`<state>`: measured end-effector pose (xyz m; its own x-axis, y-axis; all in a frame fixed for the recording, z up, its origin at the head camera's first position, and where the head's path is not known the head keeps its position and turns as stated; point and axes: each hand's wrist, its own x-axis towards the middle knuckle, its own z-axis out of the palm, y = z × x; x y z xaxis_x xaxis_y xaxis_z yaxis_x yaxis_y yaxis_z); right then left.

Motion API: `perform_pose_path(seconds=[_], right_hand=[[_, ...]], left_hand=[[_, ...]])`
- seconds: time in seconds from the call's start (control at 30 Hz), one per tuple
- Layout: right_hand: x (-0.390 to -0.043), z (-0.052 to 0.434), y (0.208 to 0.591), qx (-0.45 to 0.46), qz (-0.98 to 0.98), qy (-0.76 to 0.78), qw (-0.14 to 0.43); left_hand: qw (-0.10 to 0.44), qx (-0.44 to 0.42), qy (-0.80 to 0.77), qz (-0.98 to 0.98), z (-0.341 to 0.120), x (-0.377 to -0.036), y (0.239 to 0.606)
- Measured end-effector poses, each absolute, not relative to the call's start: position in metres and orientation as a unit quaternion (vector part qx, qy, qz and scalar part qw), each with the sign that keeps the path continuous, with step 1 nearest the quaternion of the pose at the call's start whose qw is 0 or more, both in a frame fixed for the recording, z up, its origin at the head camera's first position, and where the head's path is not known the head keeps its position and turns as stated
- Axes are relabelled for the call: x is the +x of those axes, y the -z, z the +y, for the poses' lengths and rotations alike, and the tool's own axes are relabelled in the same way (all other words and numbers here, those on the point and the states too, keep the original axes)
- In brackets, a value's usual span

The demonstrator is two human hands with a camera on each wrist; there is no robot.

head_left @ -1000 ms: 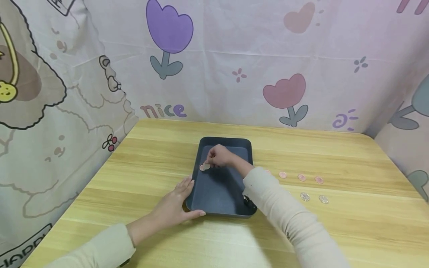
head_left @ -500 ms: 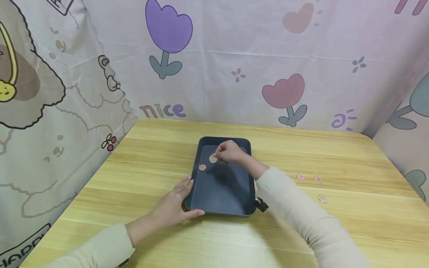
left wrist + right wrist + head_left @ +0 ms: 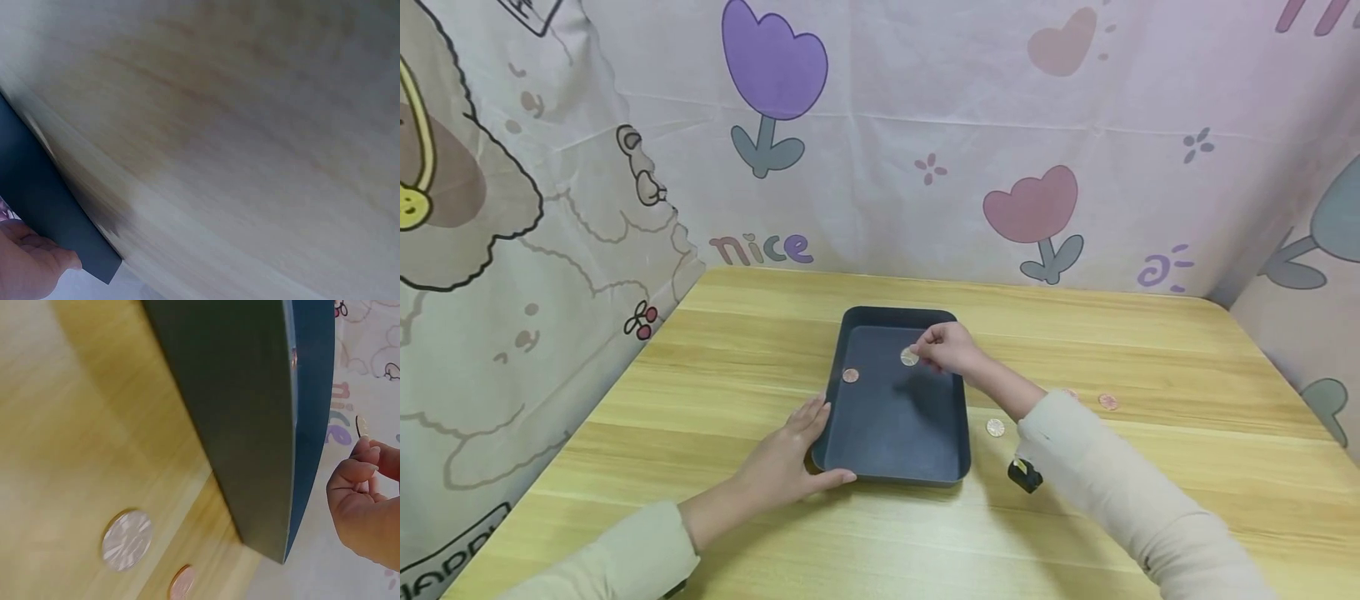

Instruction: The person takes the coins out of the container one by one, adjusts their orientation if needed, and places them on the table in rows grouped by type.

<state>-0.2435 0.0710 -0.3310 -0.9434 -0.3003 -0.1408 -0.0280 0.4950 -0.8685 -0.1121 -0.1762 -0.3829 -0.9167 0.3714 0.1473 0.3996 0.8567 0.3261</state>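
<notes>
My right hand (image 3: 951,348) pinches a silver-coloured coin (image 3: 909,357) by its edge, raised over the dark rectangular tray (image 3: 891,479). In the right wrist view the pinched coin (image 3: 361,425) shows edge-on at the fingertips. A copper-coloured coin (image 3: 850,376) lies inside the tray near its left wall. My left hand (image 3: 778,462) rests against the tray's near left corner, fingers straight along the left side and thumb along the front. The left wrist view shows part of that hand (image 3: 31,262) against the tray wall (image 3: 50,200).
Right of the tray a silver-coloured coin (image 3: 996,427) lies on the wooden table (image 3: 760,333). Farther right is a copper-coloured coin (image 3: 1108,402), with another partly behind the right sleeve (image 3: 1120,475). A printed cloth (image 3: 880,208) hangs behind the table.
My right hand has lifted the silver-coloured coin away from beside the copper one and carried it rightward over the tray. The forearm uncovers one table coin and covers others. My left hand stays put.
</notes>
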Motion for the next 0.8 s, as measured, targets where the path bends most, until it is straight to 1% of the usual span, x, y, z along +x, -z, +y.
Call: perform_pose_path(seconds=[0.37, 0.8], right_hand=[[-0.234, 0.099, 0.339, -0.076, 0.838, 0.524, 0.132], [-0.218, 0.147, 0.345, -0.043, 0.837, 0.529, 0.132]], left_hand=[[0.039, -0.200, 0.175, -0.963, -0.176, -0.111, 0.382], [0.037, -0.201, 0.178, -0.963, -0.177, -0.111, 0.382]])
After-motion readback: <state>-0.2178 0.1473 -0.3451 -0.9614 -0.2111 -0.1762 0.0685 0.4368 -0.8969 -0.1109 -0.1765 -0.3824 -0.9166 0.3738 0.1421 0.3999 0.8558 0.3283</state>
